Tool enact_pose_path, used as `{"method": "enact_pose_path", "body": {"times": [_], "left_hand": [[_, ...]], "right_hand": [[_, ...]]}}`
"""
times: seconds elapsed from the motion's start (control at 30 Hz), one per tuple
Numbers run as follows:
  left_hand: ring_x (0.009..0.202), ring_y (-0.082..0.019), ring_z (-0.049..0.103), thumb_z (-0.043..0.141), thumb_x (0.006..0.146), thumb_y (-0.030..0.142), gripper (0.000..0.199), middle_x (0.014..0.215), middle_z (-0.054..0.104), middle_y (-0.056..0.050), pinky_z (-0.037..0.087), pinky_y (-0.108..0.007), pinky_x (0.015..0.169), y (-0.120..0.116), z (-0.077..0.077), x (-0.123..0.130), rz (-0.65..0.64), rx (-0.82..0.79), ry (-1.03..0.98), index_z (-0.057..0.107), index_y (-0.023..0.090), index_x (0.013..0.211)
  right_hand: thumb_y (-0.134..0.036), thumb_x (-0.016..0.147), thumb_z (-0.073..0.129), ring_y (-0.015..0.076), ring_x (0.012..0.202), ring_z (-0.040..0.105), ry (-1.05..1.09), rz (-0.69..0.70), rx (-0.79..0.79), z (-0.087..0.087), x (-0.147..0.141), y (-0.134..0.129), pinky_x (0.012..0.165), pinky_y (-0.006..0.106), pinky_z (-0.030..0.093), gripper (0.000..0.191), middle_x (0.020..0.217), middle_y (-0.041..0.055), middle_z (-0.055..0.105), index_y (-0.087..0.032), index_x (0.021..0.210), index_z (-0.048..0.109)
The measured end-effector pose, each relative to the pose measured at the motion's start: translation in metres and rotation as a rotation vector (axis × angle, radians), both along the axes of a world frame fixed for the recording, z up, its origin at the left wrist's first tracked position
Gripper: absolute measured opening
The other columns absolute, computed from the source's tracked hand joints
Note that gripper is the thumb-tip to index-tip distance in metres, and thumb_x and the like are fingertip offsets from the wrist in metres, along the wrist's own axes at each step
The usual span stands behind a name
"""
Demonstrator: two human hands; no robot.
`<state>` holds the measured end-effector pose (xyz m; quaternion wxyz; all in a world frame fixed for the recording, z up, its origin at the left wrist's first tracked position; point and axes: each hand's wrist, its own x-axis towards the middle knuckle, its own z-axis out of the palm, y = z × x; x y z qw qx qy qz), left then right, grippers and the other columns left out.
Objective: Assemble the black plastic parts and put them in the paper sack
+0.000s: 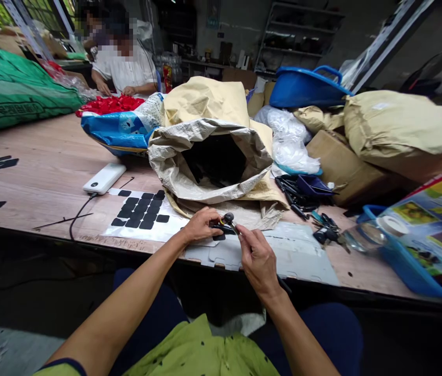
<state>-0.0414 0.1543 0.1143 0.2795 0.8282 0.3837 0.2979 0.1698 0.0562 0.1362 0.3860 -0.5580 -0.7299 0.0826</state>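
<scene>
Near the table's front edge, my left hand (204, 225) has its fingers closed on a small black part (218, 232). My right hand (258, 256) grips the handle of a metal tool with a round dark head (228, 218), which rests at the part beside my left fingertips. Both hands are over a pale grey board (299, 250). Behind them a large beige sack (211, 99) lies with its dark mouth facing me. To the left, several black rounded pieces (138, 211) are laid in rows on a white sheet (169, 230).
A white power bank (104, 178) with a cable sits left. Blue bag of red items (117, 122) stands behind it. Black tools (295, 193), a carton (346, 162) and a blue basin (412, 261) are right. A person (127, 68) sits across the table.
</scene>
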Motion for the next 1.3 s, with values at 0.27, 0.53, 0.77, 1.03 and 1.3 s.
{"method": "enact_pose_path", "body": {"times": [0.27, 0.53, 0.77, 1.03, 1.3], "left_hand": [[0.091, -0.021, 0.055, 0.078, 0.082, 0.036, 0.018, 0.087, 0.064, -0.003, 0.042, -0.031, 0.082, 0.001, -0.002, 0.0, 0.002, 0.008, -0.014, 0.071, 0.019, 0.083], [0.091, -0.02, 0.056, 0.077, 0.08, 0.029, 0.014, 0.087, 0.063, -0.002, 0.043, -0.03, 0.084, 0.0, -0.001, 0.001, 0.014, -0.006, -0.03, 0.076, 0.021, 0.091], [0.092, -0.02, 0.058, 0.078, 0.078, 0.026, 0.016, 0.087, 0.065, -0.002, 0.045, -0.031, 0.086, 0.002, -0.005, 0.001, 0.024, -0.021, -0.03, 0.077, 0.021, 0.094], [0.091, -0.021, 0.058, 0.078, 0.074, 0.024, 0.017, 0.09, 0.068, -0.002, 0.045, -0.031, 0.082, 0.0, -0.003, 0.001, 0.057, -0.009, 0.003, 0.074, 0.02, 0.09], [0.094, -0.022, 0.058, 0.081, 0.069, 0.023, 0.024, 0.094, 0.068, -0.002, 0.046, -0.033, 0.087, -0.002, -0.001, 0.002, 0.054, 0.003, 0.01, 0.069, 0.02, 0.089]], "right_hand": [[-0.028, 0.105, 0.044, 0.0167, 0.092, 0.062, -0.028, 0.006, 0.032, -0.005, -0.004, -0.005, 0.085, 0.027, 0.05, 0.037, 0.096, 0.0057, 0.063, -0.025, 0.135, 0.065], [-0.029, 0.105, 0.044, 0.016, 0.089, 0.063, -0.083, -0.044, 0.008, -0.009, 0.002, -0.005, 0.079, 0.025, 0.05, 0.037, 0.094, 0.0049, 0.063, -0.027, 0.133, 0.067], [-0.029, 0.105, 0.043, 0.0155, 0.085, 0.063, -0.122, -0.057, -0.012, -0.01, 0.009, -0.009, 0.075, 0.025, 0.048, 0.036, 0.09, 0.0036, 0.063, -0.028, 0.131, 0.068], [-0.031, 0.101, 0.049, 0.0178, 0.092, 0.06, -0.17, -0.195, 0.031, -0.008, 0.036, 0.026, 0.078, 0.028, 0.044, 0.032, 0.095, 0.0034, 0.066, -0.027, 0.124, 0.07], [-0.029, 0.096, 0.055, 0.0205, 0.089, 0.05, -0.338, -0.241, 0.034, -0.034, 0.06, 0.056, 0.079, 0.032, 0.037, 0.026, 0.092, 0.0056, 0.061, -0.023, 0.112, 0.074]]}}
